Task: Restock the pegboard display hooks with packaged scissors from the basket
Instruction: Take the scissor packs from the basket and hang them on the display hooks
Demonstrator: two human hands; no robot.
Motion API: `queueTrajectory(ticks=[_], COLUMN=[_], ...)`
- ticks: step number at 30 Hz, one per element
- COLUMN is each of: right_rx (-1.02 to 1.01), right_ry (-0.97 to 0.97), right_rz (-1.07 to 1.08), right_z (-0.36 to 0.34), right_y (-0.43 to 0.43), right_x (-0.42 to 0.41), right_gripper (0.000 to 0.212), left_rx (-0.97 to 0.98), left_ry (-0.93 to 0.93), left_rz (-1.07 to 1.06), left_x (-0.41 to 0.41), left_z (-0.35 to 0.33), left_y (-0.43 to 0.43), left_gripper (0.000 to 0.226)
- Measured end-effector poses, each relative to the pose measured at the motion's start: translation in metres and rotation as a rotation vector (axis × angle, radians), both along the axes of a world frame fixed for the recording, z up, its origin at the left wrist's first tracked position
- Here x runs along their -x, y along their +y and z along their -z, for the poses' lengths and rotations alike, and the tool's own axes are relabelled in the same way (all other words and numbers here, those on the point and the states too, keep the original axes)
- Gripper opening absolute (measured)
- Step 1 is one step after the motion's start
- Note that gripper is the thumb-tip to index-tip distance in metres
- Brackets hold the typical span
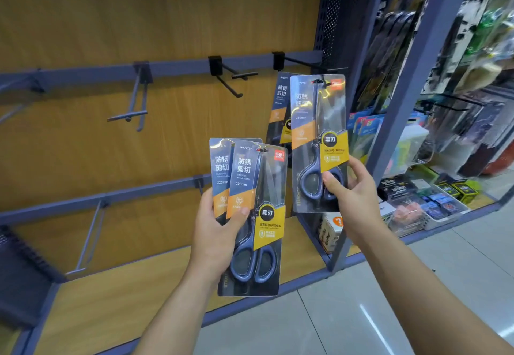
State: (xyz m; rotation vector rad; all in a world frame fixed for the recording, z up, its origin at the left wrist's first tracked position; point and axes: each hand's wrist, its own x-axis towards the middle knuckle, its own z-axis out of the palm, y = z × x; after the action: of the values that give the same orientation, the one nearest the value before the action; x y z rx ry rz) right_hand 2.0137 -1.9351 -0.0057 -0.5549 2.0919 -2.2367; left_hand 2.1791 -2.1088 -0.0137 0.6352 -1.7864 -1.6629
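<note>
My left hand (pixel 219 239) grips two overlapping scissors packs (pixel 254 215), blue and yellow cards with black-and-blue scissors, held low in front of the wooden display wall. My right hand (pixel 351 197) pinches the bottom of a third scissors pack (pixel 317 137), whose top sits at the black hook (pixel 301 62) on the upper rail. Another pack (pixel 279 107) hangs behind it on that hook. No basket is in view.
Bare hooks stick out of the upper rail (pixel 232 76) (pixel 136 98) and the lower rail (pixel 89 237). A grey upright post (pixel 417 76) divides this bay from crowded stationery shelves (pixel 422 198) on the right. Tiled floor lies below.
</note>
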Motion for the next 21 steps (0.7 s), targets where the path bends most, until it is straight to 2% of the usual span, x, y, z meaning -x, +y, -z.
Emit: queueTrajectory(ticks=[3, 8, 12, 16, 19, 21], right_rx=[0.020, 0.020, -0.092, -0.302, -0.512, -0.460], right_ry=[0.007, 0.059, 0.109, 0.139, 0.096, 0.052], right_rz=[0.034, 0.026, 0.000, 0.008, 0.085, 0.090], right_z=[0.008, 0.011, 0.006, 0.003, 0.006, 0.009], right_y=[0.004, -0.003, -0.029, -0.055, -0.059, -0.049], right_x=[-0.003, 0.003, 0.023, 0.045, 0.039, 0.013], right_gripper=[0.067, 0.068, 0.067, 0.066, 0.075, 0.064], left_rx=[0.000, -0.010, -0.010, -0.013, -0.021, -0.029], left_ry=[-0.004, -0.003, 0.004, -0.002, -0.008, 0.002], left_rz=[0.005, 0.006, 0.001, -0.004, -0.004, -0.004], left_x=[0.000, 0.001, 0.000, 0.000, -0.001, 0.000], left_z=[-0.001, -0.001, -0.002, -0.003, -0.003, -0.003], left_y=[-0.001, -0.003, -0.003, -0.003, -0.003, -0.004], left_gripper=[0.040, 0.040, 0.039, 0.040, 0.040, 0.040])
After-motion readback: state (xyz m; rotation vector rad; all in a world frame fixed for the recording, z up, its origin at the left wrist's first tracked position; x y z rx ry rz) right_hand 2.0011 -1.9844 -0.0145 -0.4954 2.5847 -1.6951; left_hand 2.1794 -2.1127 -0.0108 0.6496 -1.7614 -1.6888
